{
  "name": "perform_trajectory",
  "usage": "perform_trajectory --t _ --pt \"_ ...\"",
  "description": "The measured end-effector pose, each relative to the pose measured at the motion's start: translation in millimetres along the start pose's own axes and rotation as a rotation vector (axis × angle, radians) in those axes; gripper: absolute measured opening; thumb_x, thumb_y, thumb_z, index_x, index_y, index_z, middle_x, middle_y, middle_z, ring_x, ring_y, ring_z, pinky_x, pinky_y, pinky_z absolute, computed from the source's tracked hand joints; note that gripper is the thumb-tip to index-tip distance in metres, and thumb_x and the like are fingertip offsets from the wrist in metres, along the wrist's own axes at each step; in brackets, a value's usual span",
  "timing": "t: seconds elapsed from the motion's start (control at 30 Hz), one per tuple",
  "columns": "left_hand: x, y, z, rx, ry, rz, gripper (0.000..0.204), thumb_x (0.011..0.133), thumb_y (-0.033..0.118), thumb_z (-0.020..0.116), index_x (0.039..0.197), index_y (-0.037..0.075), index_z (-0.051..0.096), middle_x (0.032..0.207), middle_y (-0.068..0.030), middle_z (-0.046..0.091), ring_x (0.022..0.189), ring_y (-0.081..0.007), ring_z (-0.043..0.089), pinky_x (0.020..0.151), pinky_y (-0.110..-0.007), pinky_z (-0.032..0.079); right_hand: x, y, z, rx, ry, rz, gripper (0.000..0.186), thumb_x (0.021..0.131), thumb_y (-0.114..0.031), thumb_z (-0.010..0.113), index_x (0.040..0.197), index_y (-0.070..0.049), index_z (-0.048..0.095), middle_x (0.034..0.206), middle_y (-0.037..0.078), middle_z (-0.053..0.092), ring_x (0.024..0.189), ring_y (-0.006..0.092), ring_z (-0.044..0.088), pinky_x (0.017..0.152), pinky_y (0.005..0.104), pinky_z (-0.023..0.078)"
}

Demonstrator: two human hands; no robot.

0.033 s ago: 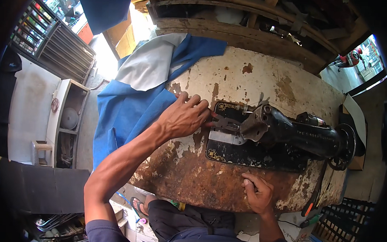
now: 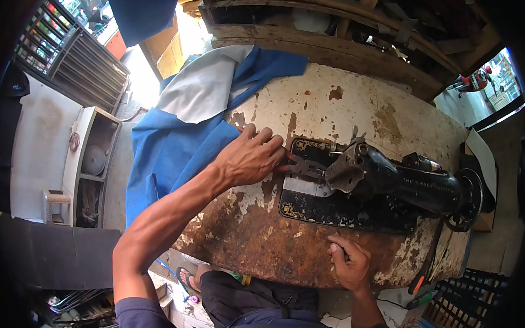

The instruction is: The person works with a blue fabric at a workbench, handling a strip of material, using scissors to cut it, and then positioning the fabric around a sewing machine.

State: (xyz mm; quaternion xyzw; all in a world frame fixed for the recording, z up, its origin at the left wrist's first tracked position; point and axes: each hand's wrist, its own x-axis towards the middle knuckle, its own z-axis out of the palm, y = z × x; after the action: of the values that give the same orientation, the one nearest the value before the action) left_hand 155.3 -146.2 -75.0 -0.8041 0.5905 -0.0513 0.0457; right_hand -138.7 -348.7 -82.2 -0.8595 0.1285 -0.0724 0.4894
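While the left hand (image 2: 252,158) lies flat, fingers spread, pressing at the needle plate (image 2: 306,168) of the black sewing machine (image 2: 389,180) at frame centre, the right hand (image 2: 348,262) rests loosely curled, holding nothing, on the rusty table's (image 2: 310,108) lower edge. Nothing has shifted since the earlier view. Blue and white cloth (image 2: 182,132) drapes off the upper left.

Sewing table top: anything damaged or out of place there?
Yes. The table top is badly worn: its cream paint has flaked off, baring rusty brown along the near edge by the right hand. The blue cloth hangs off the left side, beside the left hand.
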Motion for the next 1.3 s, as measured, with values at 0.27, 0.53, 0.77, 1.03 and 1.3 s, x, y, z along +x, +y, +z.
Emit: perform_trajectory --t 0.27,0.53,0.77,1.03,1.3 --pt "18.8 -23.0 -10.4 -0.211 -0.195 0.094 0.030 0.102 0.033 0.053 0.113 0.006 0.059 0.108 -0.0089 0.060 0.108 -0.0256 0.059 0.087 -0.047 0.050 0.5 -1.8 -1.7 -0.014 -0.017 0.011 0.016 0.093 -0.002 0.064 0.107 0.000 0.073 0.081 0.008 0.071 0.066 0.0112 0.066 0.060 0.0243 0.050" --pt "9.1 -14.4 -5.3 -0.071 -0.005 0.109 0.032 0.101 0.035 0.052 0.105 0.006 0.064 0.101 -0.0079 0.055 0.098 -0.0239 0.055 0.087 -0.041 0.044 -2.4 -3.2 -0.6 -0.011 0.010 0.027 0.015 0.093 -0.003 0.064 0.105 0.000 0.073 0.082 0.009 0.071 0.067 0.0127 0.068 0.060 0.0249 0.050" --pt "-10.9 0.7 10.8 0.154 0.264 0.071 0.029 0.088 0.031 0.061 0.101 0.006 0.064 0.111 -0.0127 0.055 0.100 -0.0258 0.053 0.086 -0.044 0.044 0.2 -1.5 3.0 -0.016 0.012 0.004 0.015 0.094 -0.002 0.064 0.105 0.001 0.073 0.086 0.010 0.071 0.067 0.0126 0.068 0.060 0.0252 0.051" --pt "-2.4 3.1 9.5 0.077 0.310 -0.005 0.042 0.090 0.045 0.064 0.106 0.006 0.062 0.095 -0.0099 0.056 0.084 -0.0252 0.055 0.075 -0.041 0.043 3.3 -1.3 3.3 -0.021 0.009 0.017 0.015 0.093 -0.001 0.064 0.105 0.001 0.073 0.087 0.011 0.072 0.068 0.0130 0.068 0.061 0.0251 0.051" --pt "4.9 -2.9 9.5 -0.013 0.196 0.007 0.049 0.094 0.054 0.060 0.104 0.007 0.060 0.091 -0.0097 0.057 0.085 -0.0249 0.056 0.075 -0.041 0.043 2.0 -5.3 0.6 -0.006 0.008 0.080 0.015 0.092 -0.002 0.066 0.104 -0.001 0.074 0.085 0.011 0.072 0.070 0.0169 0.069 0.064 0.0279 0.052"
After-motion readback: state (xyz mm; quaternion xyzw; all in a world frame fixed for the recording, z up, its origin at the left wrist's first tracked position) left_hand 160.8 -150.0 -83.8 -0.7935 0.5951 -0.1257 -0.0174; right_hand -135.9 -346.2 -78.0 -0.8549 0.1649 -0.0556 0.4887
